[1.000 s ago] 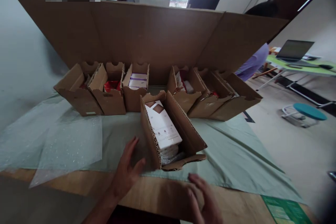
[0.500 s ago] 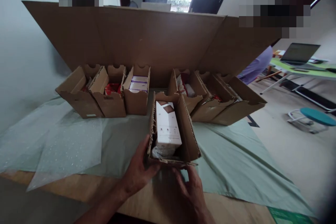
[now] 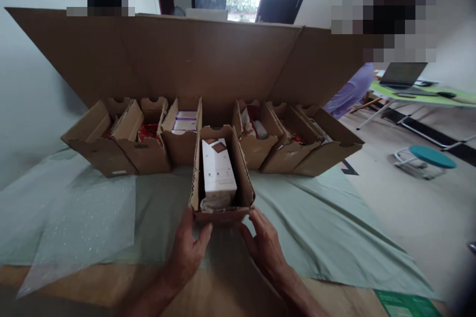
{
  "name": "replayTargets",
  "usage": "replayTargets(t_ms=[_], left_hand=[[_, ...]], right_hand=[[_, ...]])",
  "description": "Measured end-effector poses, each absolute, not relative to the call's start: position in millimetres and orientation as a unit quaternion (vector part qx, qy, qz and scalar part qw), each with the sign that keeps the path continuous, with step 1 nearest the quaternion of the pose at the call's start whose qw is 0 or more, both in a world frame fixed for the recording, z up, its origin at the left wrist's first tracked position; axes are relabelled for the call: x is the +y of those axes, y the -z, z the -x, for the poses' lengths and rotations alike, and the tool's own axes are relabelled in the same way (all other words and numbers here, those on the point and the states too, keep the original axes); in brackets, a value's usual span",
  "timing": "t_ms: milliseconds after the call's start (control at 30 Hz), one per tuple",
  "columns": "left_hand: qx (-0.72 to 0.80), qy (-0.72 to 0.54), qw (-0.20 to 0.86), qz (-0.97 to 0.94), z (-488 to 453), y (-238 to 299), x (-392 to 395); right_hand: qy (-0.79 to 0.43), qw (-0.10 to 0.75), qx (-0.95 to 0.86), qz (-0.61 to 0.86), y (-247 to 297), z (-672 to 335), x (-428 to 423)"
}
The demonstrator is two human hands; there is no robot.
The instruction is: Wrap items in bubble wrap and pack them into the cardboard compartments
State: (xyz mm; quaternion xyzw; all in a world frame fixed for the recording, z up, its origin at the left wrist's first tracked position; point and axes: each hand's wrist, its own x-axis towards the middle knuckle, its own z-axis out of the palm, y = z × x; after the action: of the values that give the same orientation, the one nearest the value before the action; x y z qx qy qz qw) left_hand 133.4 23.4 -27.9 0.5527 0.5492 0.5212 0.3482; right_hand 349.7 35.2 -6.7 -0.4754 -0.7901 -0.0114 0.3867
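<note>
Cardboard bin (image 3: 223, 216), prob stiff + lightish, is best held by near corners, clasped rn by half-curled L hand (image 3: 186, 247) & R hand (image 3: 266, 245).

1. Left hand (image 3: 186, 250): bare, its thumb (image 3: 204, 238) tapering to a rounded tip.
2. Right hand (image 3: 266, 245): bare, similarly built (finer detail is lost to blur).
3. Both forearms (image 3: 299, 291): bare to the edge of view.

The bin (image 3: 223, 216) at centre is plain brown, the box (image 3: 220, 173) inside it white with a brown diamond, the cloth (image 3: 293, 223) pale green, the stool (image 3: 433, 155) at right teal.
</note>
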Motion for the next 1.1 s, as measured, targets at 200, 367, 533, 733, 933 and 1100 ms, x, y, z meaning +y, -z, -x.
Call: replayTargets(t_ms=[200,367,533,733,933,1100], left_hand=[[0.521,-0.504,0.324,-0.608,-143.4,6.4,60.9],[0.542,-0.501,0.274,-0.616,-143.6,16.9,43.1],[0.533,-0.494,0.317,-0.61,-134.8,12.2,58.3],[0.58,-0.487,0.272,-0.594,-132.2,-11.6,135.5],[0.635,-0.462,0.249,-0.567,-142.8,11.6,189.6],[0.622,-0.485,0.251,-0.562,-148.1,46.1,185.8]], right_hand=[[0.002,0.383,-0.781,0.493,-10.2,-358.1,66.1],[0.021,0.395,-0.782,0.483,-4.7,-362.7,45.3],[0.042,0.39,-0.789,0.473,-5.0,-360.3,57.8],[0.072,0.407,-0.774,0.479,-19.2,-351.9,119.5],[0.07,0.43,-0.716,0.546,-50.1,-378.5,148.6],[0.025,0.351,-0.688,0.634,-84.4,-393.5,178.5]])
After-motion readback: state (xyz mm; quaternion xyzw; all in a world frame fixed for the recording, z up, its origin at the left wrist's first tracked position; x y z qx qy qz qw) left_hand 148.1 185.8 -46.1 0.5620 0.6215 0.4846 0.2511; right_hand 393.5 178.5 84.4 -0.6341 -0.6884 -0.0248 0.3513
